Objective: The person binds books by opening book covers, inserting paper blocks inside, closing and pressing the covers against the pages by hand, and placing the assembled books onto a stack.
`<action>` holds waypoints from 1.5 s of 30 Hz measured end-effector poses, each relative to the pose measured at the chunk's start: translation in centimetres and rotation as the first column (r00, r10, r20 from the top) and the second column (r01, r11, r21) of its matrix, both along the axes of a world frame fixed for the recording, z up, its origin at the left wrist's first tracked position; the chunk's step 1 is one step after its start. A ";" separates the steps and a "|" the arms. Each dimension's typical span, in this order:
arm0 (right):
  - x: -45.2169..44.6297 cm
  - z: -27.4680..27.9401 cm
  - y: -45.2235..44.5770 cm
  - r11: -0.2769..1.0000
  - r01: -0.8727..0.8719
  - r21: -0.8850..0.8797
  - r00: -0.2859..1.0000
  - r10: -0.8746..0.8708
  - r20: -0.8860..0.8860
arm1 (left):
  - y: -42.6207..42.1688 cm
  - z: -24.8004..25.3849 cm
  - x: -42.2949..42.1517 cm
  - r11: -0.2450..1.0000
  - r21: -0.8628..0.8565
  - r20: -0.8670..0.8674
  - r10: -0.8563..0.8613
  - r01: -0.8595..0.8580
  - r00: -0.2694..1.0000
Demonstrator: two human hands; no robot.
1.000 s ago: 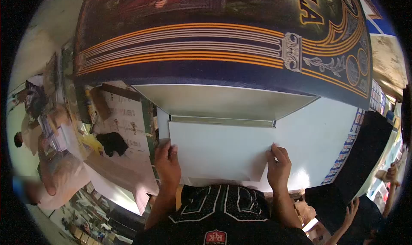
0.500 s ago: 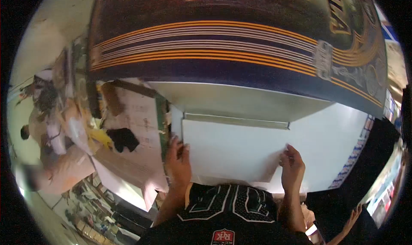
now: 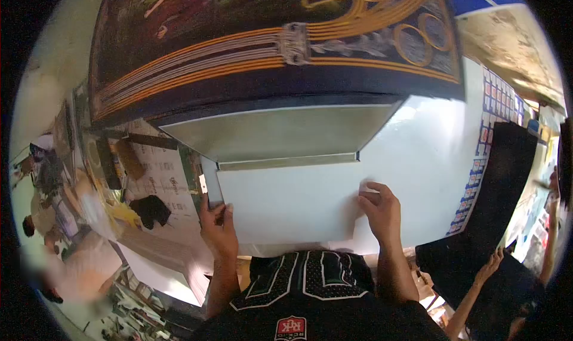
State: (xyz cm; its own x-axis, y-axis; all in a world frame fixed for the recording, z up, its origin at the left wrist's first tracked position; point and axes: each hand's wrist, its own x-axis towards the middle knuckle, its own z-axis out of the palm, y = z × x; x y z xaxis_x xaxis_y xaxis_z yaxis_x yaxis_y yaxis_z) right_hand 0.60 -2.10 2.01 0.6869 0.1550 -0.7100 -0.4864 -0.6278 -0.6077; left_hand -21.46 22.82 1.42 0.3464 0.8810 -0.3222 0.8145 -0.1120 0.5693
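White board (image 3: 286, 203) lies flat between the left hand (image 3: 219, 230) and right hand (image 3: 382, 212), both loosely curled; whether either grips, I can't tell. Uneven pressure could skew it.

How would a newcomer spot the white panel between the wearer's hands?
Find the large dark board with gold stripes up top. Below it sits a greyish panel; just below that, between the left hand and right hand, lies the white panel. Unlike the pale surface at right, it carries no blue print.
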 end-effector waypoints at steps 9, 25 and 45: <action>-0.3 -1.5 -1.3 0.995 -0.096 -0.001 0.972 0.094 0.214 | 0.6 -0.7 -1.1 0.992 0.064 -0.027 -0.106 0.107 0.994; -0.3 -3.6 -1.9 0.958 -0.274 -0.089 0.801 0.279 0.530 | 4.2 -4.0 -2.9 0.968 0.013 0.185 -0.247 0.249 0.951; 1.8 -6.8 -1.2 0.855 -0.424 -0.297 0.634 0.515 0.577 | 4.5 -4.7 -2.7 0.944 0.153 0.155 -0.316 0.293 0.936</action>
State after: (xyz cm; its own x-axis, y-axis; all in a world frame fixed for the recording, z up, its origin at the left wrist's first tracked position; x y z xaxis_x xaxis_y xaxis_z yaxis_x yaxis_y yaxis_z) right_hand 2.36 -3.32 -4.75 0.8289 0.5263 -0.1898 0.3508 -0.7532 -0.5565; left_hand -24.11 27.34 -3.26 0.6450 0.7538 -0.1255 0.6187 -0.4186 0.6648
